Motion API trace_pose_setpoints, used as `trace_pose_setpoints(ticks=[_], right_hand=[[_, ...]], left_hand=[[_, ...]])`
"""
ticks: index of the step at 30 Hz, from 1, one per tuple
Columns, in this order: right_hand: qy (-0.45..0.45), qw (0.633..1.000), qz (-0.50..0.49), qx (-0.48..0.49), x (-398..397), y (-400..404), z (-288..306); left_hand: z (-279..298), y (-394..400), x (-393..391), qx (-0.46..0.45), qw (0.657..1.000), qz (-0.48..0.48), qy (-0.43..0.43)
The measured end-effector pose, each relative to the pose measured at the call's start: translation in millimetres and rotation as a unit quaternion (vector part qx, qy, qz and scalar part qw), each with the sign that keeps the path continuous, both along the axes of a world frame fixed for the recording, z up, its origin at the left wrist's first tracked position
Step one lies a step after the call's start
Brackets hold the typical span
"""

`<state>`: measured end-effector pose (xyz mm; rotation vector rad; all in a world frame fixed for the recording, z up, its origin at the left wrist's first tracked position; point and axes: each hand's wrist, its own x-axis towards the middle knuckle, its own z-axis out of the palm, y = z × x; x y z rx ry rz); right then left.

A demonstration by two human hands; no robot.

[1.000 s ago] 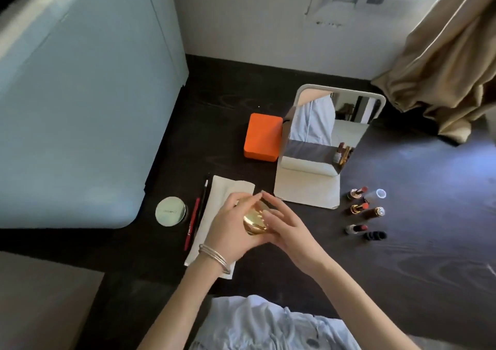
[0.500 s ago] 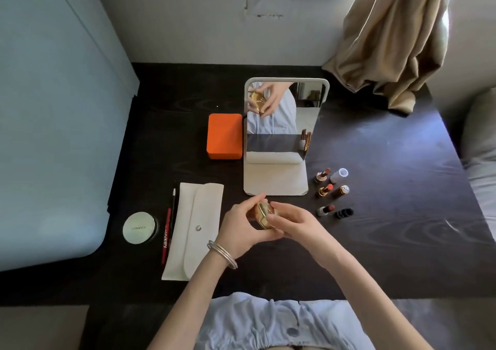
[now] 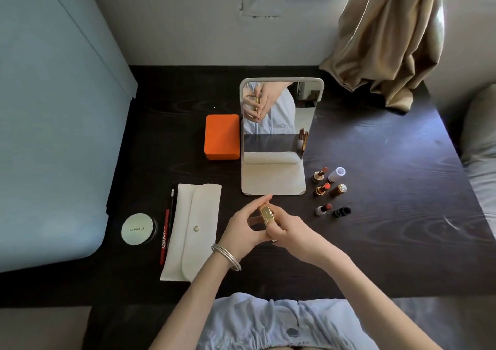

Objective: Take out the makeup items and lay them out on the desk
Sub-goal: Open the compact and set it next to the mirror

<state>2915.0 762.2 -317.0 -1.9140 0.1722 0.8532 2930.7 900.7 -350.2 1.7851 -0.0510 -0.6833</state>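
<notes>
Hands meet just in front of the mirror [image 3: 279,124] base, above the dark desk [image 3: 375,140]. The left hand [image 3: 241,231] pinches a gold case [image 3: 265,215] between thumb and fingers, its index tip near the mirror's base edge. The right hand [image 3: 287,228] wraps its fingers round the lower end of the same case, so both hands are closed on it. I cannot tell whether the case is a single piece or a cap on a tube. Bangles [image 3: 226,257] ring the left wrist.

Right of the mirror base stand three uncapped lipsticks [image 3: 322,188] in a column running toward the person, each with a cap just to its right: a white cap [image 3: 336,173] farthest, a brown one with a glittering top [image 3: 338,190] in the middle, a black one [image 3: 342,211] nearest.

Left of the mirror lies an orange box [image 3: 222,137], touching or nearly touching the frame. Nearer than the box, left of the mirror base, a white pouch [image 3: 193,231] lies flat with its flap snapped. Along the pouch's left edge lie a red pencil [image 3: 164,237] and a black pencil [image 3: 170,207], and farther left is a round compact [image 3: 138,228].

The mirror reflects the hands and the case.
</notes>
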Motion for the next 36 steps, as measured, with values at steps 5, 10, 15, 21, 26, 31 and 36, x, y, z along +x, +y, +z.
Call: trace_pose_setpoints(ticks=[5, 10, 15, 21, 26, 31, 36], right_hand=[[0.071, 0.997, 0.026, -0.022, 3.7, -5.2, 0.0], [0.066, 0.988, 0.076, -0.12, 3.1, 4.6, -2.9], [-0.005, 0.978, 0.089, -0.188, 0.9, 7.0, 1.7], [-0.073, 0.98, 0.031, -0.184, 5.2, -2.3, 10.5], [-0.101, 0.98, 0.006, -0.173, 4.0, -7.5, 1.3], [-0.158, 0.961, 0.017, -0.226, -4.2, -3.5, -3.9], [-0.193, 0.947, 0.043, -0.255, -9.0, 2.9, -9.1]], left_hand=[[-9.5, -3.8, -5.8, -0.03, 0.999, 0.006, 0.038], [-17.9, -4.4, -8.6, -0.07, 0.996, 0.008, 0.059], [-25.4, 1.0, -11.2, -0.186, 0.975, 0.039, 0.117], [-40.0, 18.0, -8.6, -0.415, 0.868, 0.072, 0.264], [-38.9, 22.2, -1.6, -0.44, 0.838, 0.104, 0.306], [-35.8, 8.6, 1.7, -0.341, 0.86, 0.194, 0.326], [-34.8, -1.7, 0.3, -0.172, 0.92, 0.214, 0.28]])
